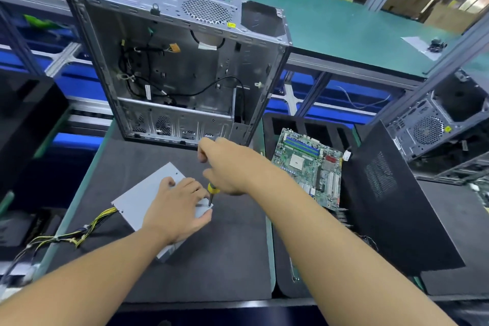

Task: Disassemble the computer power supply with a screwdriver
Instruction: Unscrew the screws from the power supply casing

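The computer power supply (143, 200), a plain grey metal box, lies flat on a dark mat (227, 259) that covers the near part of the surface, a little left of centre. The left grip (176, 209) is released and spread flat on the box's top, fingers pointing away from the person and the thumb lying along the box's right-hand corner, pressing it down. The right grip (227, 165) is clenched around a screwdriver (212, 189) with a yellow-green handle. The tool stands almost upright, its dark tip set on the right corner of the power supply just beside the left thumb. A bundle of yellow and black cables (79, 233) runs out of the box's left end and trails off the mat toward the left edge. Beyond the hands, an open computer case (180, 61) stands at the far edge of the mat, loose wires hanging inside it. To the right, a green motherboard (309, 167) rests in a black tray (312, 124), with a black side panel (391, 198) leaning next to it.
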Available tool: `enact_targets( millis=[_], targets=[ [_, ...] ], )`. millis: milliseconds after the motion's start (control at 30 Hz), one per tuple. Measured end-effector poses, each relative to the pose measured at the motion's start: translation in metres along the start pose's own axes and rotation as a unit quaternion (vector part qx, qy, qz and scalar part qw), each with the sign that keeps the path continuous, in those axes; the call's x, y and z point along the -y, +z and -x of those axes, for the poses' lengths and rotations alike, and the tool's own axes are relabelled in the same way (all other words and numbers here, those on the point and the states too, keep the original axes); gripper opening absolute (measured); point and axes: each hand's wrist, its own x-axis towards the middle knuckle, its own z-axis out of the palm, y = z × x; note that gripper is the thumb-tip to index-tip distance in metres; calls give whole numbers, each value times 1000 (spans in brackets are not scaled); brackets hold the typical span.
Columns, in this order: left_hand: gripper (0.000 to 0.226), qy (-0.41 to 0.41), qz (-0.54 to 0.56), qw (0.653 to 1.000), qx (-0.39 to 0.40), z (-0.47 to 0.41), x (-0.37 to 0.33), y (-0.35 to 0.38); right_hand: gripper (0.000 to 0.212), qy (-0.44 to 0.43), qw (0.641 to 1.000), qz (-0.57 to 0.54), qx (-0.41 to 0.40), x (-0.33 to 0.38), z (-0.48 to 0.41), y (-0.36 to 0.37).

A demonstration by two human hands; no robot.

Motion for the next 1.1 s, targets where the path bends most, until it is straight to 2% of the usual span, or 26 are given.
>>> enact_targets(
  millis=[100,167,300,367,467,567,633,733,833,900,1000,1100],
  targets=[
    [22,1,-3,1000,-12,0,-3,-4,24,-24,999,19,32,-7,0,-7],
    [23,3,-9,1000,-16,0,-4,-5,17,-29,999,35,12,-4,-2,-4],
    [26,-6,-10,1000,-28,2,-4,-3,18,-34,995,65,-65,11,-7,6],
    [33,-12,-4,999,-39,1,-6,-6,9,-43,994,67,-71,16,-9,9],
    [45,-13,4,999,-39,1,-8,-11,9,-37,996,59,-47,15,-8,7],
    [18,-13,16,999,-28,2,-5,-7,17,-15,1000,15,1,7,-7,-3],
    [24,-7,13,999,-36,0,-3,-5,23,-5,1000,6,28,5,-7,-8],
    [28,-5,5,1000,-16,1,-4,-6,16,7,999,38,-8,11,-9,-5],
    [21,-9,16,1000,-20,3,-5,-7,11,-5,997,63,-48,19,-8,4],
    [25,-19,22,1000,-12,3,-6,-10,12,-7,995,78,-55,23,-7,7],
    [28,-20,20,999,-14,2,-8,-13,30,17,994,89,-66,24,-9,6],
    [54,-17,24,999,-35,1,-12,-20,31,30,997,48,-56,21,-9,5]
  ],
)
